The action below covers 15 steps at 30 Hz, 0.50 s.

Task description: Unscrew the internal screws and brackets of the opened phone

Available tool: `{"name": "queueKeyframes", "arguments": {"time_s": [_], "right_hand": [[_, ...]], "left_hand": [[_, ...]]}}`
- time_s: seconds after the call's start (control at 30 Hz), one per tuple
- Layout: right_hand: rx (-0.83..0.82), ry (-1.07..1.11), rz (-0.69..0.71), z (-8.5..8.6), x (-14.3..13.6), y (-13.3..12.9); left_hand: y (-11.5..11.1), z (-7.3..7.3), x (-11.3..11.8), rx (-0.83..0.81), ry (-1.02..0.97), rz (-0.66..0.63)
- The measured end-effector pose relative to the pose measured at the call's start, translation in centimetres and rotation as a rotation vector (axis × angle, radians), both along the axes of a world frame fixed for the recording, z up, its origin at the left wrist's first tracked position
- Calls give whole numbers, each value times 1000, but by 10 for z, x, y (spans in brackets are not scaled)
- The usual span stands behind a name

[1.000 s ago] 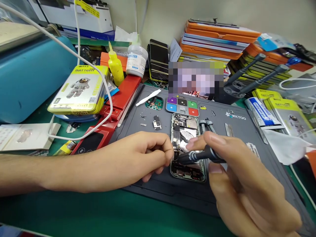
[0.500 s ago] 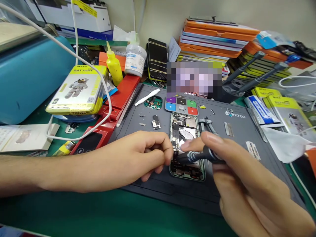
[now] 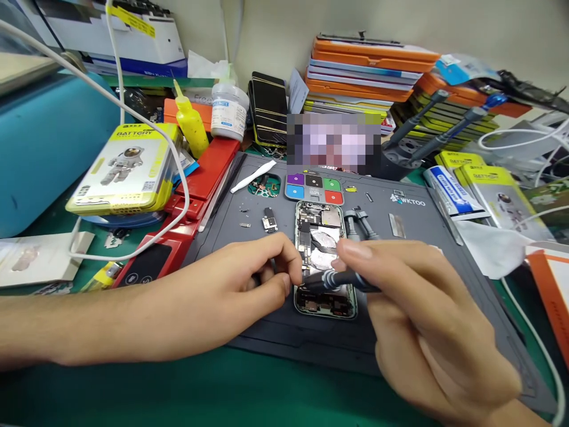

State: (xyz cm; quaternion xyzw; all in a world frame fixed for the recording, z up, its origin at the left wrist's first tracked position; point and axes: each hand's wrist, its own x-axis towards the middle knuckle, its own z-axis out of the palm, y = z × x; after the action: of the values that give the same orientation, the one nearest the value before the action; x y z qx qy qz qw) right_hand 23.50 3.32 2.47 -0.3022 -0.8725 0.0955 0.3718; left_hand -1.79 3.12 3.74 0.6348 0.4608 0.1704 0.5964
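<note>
An opened phone (image 3: 326, 228) lies on the dark grey work mat (image 3: 267, 323), its circuit boards and a pale, round-marked inner area exposed. My left hand (image 3: 262, 270) rests at its left edge with curled fingers, index fingertip by the lower left side. Whether anything sits between those fingers is hidden. In my right hand (image 3: 422, 302) is a dark screwdriver (image 3: 333, 280) with grey rings, gripped between thumb and fingers. It lies low across the phone, its tip at the lower left, close to my left index finger.
Two grey screwdrivers (image 3: 359, 224) lie beside the phone. A coloured pad (image 3: 313, 182), a small metal part (image 3: 269, 220) and a white stick (image 3: 253, 176) are also on the mat. Left are a red tool (image 3: 213, 175) and battery box (image 3: 127, 166); orange boxes (image 3: 373, 53) are stacked behind.
The view has shifted, so most things appear further left. My left index finger and thumb have parted slightly. My right index finger has drawn back from the phone's middle; the screwdriver stays over the lower part.
</note>
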Motion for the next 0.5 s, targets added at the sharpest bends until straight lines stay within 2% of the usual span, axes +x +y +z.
{"name": "queueKeyframes", "arguments": {"time_s": [0.13,0.27,0.33,0.43,0.5], "right_hand": [[-73,-11,-13,2,-1,-1],[-56,60,166,1,-8,6],[-37,83,185,-1,-12,9],[-80,134,161,-3,-15,10],[-161,228,64,-1,-12,11]], "left_hand": [[0,0,0,20,-3,11],[-3,-1,1,95,-11,-6],[-6,-2,2,179,5,-20],[-6,-4,1,351,75,-39],[-5,-5,0,465,141,-73]]}}
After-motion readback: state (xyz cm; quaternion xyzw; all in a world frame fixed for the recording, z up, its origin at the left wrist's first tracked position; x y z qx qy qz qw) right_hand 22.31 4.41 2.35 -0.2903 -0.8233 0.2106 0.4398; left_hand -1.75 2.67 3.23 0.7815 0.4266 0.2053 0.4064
